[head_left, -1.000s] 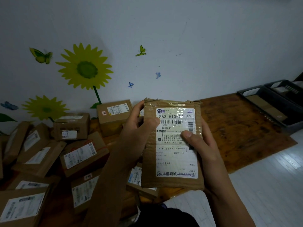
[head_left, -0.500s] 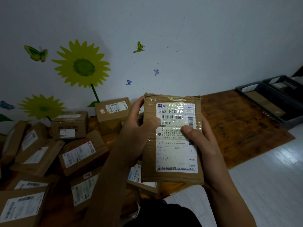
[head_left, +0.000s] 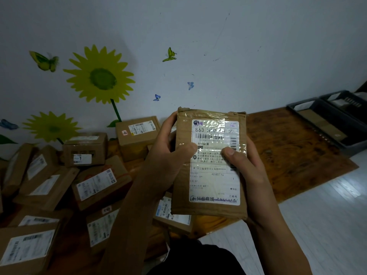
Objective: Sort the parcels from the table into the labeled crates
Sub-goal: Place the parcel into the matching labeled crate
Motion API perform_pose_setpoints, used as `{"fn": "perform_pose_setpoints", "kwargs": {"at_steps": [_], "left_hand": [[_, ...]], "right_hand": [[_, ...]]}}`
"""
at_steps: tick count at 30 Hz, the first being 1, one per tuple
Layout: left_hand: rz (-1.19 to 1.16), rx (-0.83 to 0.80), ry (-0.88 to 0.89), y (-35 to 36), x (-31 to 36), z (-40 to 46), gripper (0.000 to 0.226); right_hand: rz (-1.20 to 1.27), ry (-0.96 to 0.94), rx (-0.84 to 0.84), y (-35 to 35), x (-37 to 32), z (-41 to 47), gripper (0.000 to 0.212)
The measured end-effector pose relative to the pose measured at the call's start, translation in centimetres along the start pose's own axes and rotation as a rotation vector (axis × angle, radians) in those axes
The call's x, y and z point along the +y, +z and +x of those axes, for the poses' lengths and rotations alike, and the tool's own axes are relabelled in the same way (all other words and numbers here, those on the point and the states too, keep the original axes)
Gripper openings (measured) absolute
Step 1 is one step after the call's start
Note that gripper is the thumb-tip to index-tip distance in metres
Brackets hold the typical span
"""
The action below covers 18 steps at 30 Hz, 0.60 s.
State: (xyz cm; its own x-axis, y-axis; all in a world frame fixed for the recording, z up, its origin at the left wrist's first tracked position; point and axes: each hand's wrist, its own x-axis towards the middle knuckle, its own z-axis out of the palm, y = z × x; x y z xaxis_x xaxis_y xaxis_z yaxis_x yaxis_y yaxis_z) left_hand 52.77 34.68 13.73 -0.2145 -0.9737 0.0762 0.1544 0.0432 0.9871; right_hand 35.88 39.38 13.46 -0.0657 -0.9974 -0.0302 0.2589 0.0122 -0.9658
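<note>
A flat brown cardboard parcel (head_left: 210, 209) with a white shipping label is held upright in front of me, above the wooden table (head_left: 288, 147). My left hand (head_left: 168, 153) grips its left edge, thumb on the label. My right hand (head_left: 248, 169) grips its right edge, thumb pressed on the label too. Two dark crates (head_left: 325, 118) sit at the table's far right end, with flat cardboard inside the nearer one.
Several labelled cardboard parcels (head_left: 99, 183) lie piled on the left half of the table, up against the white wall with sunflower and butterfly stickers. The right half of the tabletop shows bare wood. Pale floorboards (head_left: 317, 225) run along the lower right.
The parcel stays gripped by both hands. It and the view have shifted only slightly; the crates sit a little higher in the frame than a second ago.
</note>
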Motion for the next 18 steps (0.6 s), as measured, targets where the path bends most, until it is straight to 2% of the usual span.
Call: {"fn": "perform_pose_setpoints", "kwargs": {"at_steps": [14,18], "left_hand": [[0.0,-0.041,0.02,0.36,-0.08,0.4,0.08],[-0.004,-0.047,0.026,0.21,-0.2,0.3,0.074]], "right_hand": [[0.011,-0.012,0.021,-0.18,-0.27,-0.05,0.065],[0.008,-0.014,0.018,-0.04,-0.19,0.06,0.064]]}}
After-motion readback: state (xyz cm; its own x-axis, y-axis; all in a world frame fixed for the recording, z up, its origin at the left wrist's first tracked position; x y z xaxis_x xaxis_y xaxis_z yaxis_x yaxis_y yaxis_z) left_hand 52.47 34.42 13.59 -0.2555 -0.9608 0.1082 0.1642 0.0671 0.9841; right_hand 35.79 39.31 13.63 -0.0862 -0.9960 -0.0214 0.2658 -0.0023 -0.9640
